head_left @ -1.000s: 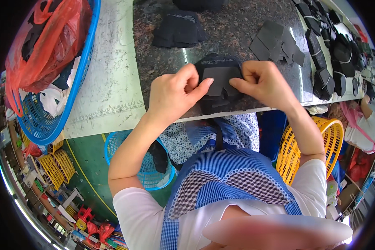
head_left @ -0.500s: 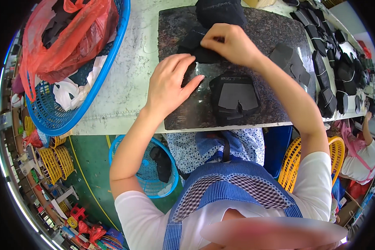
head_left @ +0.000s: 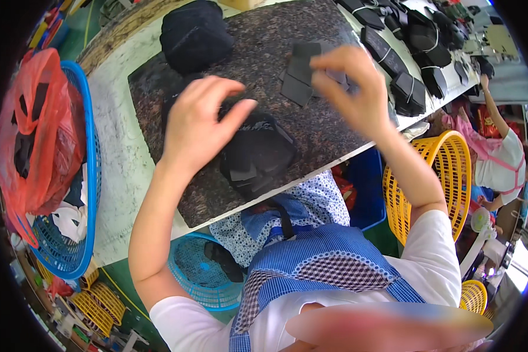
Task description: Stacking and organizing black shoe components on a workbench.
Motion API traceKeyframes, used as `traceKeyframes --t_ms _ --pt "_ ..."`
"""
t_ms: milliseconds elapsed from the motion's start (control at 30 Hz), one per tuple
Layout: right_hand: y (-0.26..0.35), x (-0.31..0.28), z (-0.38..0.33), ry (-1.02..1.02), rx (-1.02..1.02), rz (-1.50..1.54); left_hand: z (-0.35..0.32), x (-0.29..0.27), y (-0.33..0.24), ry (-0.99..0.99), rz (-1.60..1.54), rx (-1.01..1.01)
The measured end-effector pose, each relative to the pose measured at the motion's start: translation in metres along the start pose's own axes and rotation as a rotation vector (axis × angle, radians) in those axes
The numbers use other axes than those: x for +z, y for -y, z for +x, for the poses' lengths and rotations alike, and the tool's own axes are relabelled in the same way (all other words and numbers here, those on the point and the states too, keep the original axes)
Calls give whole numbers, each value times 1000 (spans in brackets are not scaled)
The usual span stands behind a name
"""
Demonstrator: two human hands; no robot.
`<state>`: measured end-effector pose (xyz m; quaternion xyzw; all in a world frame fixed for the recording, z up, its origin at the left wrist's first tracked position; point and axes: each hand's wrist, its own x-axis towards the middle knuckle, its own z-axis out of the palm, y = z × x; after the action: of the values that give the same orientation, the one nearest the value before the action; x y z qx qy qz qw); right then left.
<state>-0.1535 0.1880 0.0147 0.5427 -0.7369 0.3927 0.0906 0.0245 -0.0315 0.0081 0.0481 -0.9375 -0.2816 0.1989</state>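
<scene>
My left hand [head_left: 200,120] has its thumb and fingers spread, at the left edge of a low stack of black fabric pieces [head_left: 263,149]. Small grey corners show along the near side of that stack. Over a loose pile of flat dark grey pieces [head_left: 299,88] hovers my right hand [head_left: 358,85], its thumb and fingers apart. Nothing shows between them, though whether the fingertips touch the pile I cannot make out. Farther back lies a taller stack of black fabric pieces [head_left: 195,36]. All of these rest on a dark speckled slab [head_left: 152,105].
A blue basket [head_left: 89,176] with a red plastic bag [head_left: 47,129] stands on the white table's left side [head_left: 117,193]. Tied black bundles [head_left: 408,91] line the right. Below are a light blue basket [head_left: 196,264], a blue bin [head_left: 369,199] and a yellow basket [head_left: 457,164]. Another person [head_left: 493,152] works at far right.
The view has turned. My right hand has left the far black pieces for the grey pile on the right. The near stack's large grey top piece is now mostly covered by black fabric.
</scene>
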Motion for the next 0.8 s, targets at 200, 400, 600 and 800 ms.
traceKeyframes --t_ms 200,400,600,800 --pt "-71 24 18 45 -161 -390 46 49 -11 402 -14 278" --pt "-61 10 9 192 -176 -105 46 52 -5 477 -38 221" --pt "-69 -18 3 -309 323 482 51 47 -6 471 -40 222" --pt "-71 14 17 12 61 -133 47 49 -9 472 26 216"
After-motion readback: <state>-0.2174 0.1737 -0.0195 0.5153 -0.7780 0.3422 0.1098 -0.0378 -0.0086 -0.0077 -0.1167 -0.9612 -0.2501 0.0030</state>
